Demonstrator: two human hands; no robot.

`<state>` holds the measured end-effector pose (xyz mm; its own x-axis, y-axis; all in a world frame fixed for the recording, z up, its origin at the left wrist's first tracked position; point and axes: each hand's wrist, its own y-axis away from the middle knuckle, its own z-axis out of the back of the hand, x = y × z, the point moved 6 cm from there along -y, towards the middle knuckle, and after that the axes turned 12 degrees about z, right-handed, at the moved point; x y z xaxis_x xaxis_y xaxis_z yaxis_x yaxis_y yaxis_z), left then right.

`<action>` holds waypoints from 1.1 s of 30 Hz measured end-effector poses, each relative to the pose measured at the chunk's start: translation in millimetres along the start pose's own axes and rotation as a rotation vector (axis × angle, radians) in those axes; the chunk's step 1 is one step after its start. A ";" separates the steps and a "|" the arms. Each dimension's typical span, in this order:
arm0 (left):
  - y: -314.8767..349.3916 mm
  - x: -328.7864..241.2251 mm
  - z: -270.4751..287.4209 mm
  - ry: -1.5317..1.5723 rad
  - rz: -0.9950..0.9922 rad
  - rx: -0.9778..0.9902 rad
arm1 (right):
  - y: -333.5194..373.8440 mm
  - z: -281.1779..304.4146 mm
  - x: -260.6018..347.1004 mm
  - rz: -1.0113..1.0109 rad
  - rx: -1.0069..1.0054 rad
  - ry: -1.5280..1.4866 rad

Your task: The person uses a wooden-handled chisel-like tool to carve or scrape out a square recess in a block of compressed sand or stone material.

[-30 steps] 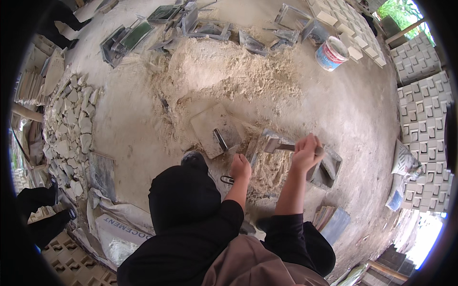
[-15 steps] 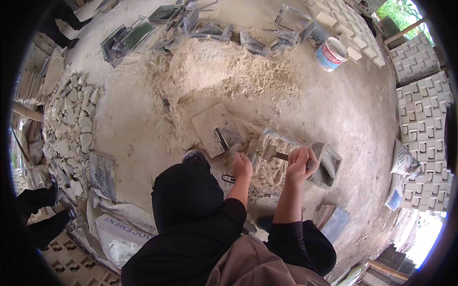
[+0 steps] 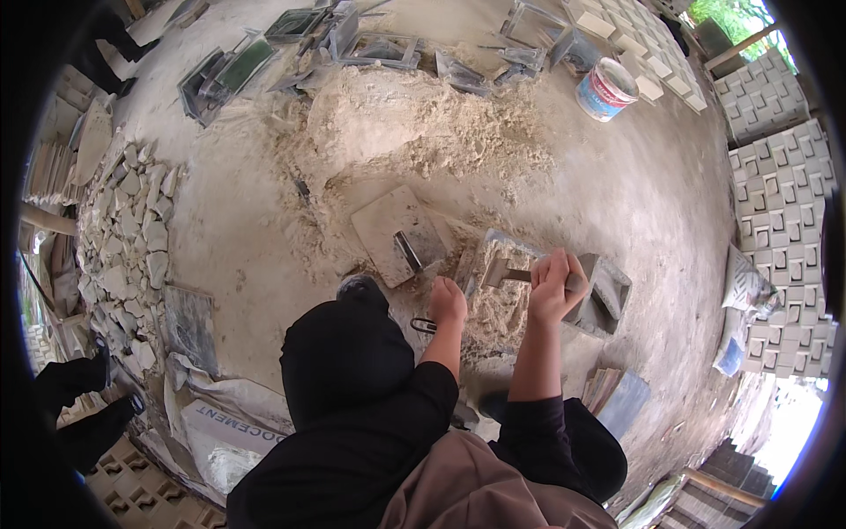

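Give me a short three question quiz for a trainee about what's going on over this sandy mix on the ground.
1. True or false: the right hand grips a trowel.
2. The left hand rests on: A) the bucket, B) the mix-filled mould, C) the square board?
3. Fill in: the bucket stands at the ____ right of the view.

Key: 1 true; 2 B; 3 upper.

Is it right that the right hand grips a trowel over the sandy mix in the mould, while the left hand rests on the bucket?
Not quite. The head view shows the right hand gripping the trowel over the mix in the mould, but the left hand rests at the mould's near edge. The bucket stands far off, untouched.
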<state>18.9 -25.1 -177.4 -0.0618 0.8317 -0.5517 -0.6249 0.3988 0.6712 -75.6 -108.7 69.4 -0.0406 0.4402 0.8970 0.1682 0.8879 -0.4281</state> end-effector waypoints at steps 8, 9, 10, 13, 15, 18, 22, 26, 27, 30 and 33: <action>2.7 1.1 -0.1 -0.027 0.024 0.037 | 3.9 -0.1 0.4 -0.048 -0.007 -0.007; 1.7 1.0 0.6 -0.028 0.032 0.030 | 6.0 0.1 1.1 -0.026 -0.009 -0.008; 1.6 1.0 -1.1 -0.023 0.028 0.044 | 9.4 3.2 2.8 -0.005 -0.020 0.004; 1.1 1.5 -4.6 -0.020 0.021 0.079 | -4.6 11.0 -8.6 -0.079 -0.084 -0.030; -3.0 0.9 -2.1 -0.016 0.021 0.070 | -9.2 12.9 -0.2 -0.121 -0.132 -0.053; -3.5 5.0 -3.0 -0.013 -0.002 0.082 | 11.5 18.9 5.4 -0.027 -0.057 0.011; 0.6 5.3 -13.3 0.033 -0.007 0.144 | 6.1 28.3 -4.1 -0.137 -0.078 -0.014; -34.5 31.2 -28.8 0.297 0.016 0.216 | 25.1 16.0 15.4 -0.065 -0.058 0.001; -46.1 40.1 -32.6 0.401 0.026 0.253 | 35.9 12.8 3.4 -0.043 -0.003 0.027; -35.3 41.1 -49.2 0.740 0.194 0.476 | 27.0 23.2 0.6 -0.140 -0.061 0.025; -24.9 36.0 -48.2 0.799 0.259 0.523 | 32.2 28.3 16.3 -0.058 -0.083 0.030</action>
<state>-5.3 -23.7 -237.9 -0.7751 0.4889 -0.4002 -0.1079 0.5218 0.8462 -98.7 -69.2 67.1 -0.0233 0.3834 0.9233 0.2476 0.8970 -0.3662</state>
